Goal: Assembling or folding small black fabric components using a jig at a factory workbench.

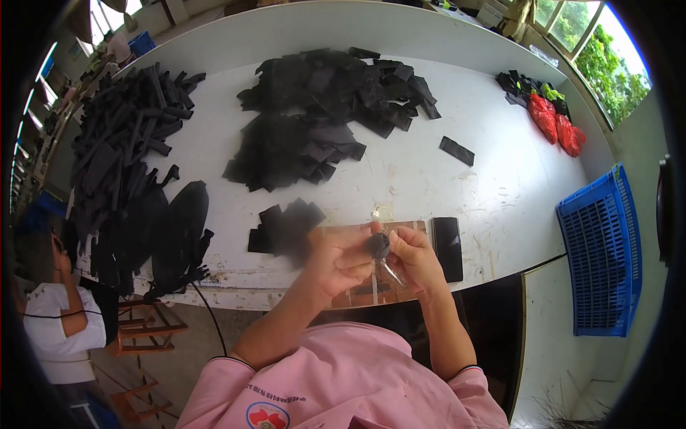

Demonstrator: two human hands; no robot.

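Note:
Both hands meet over the front edge of the white table, on a small bunched black fabric piece (379, 245). My left hand (339, 259) is closed, its fingertips pinching the piece from the left. From the other side my right hand (416, 259) grips it between thumb and fingers. A slim shiny tool (394, 274) points down from the fabric beside the right palm; its kind is unclear. Below the hands lies a brown board (346, 297). A dark phone (447, 249) rests right of it. Left of my left hand is a small stack of black fabric pieces (275, 230).
Large heaps of flat black pieces (300, 146) cover the table's middle, and black strips (118, 136) its left. One black piece (457, 151) lies alone. Red plastic bags (556, 125) sit far right, above a blue crate (604, 254). A person (64, 322) is at left.

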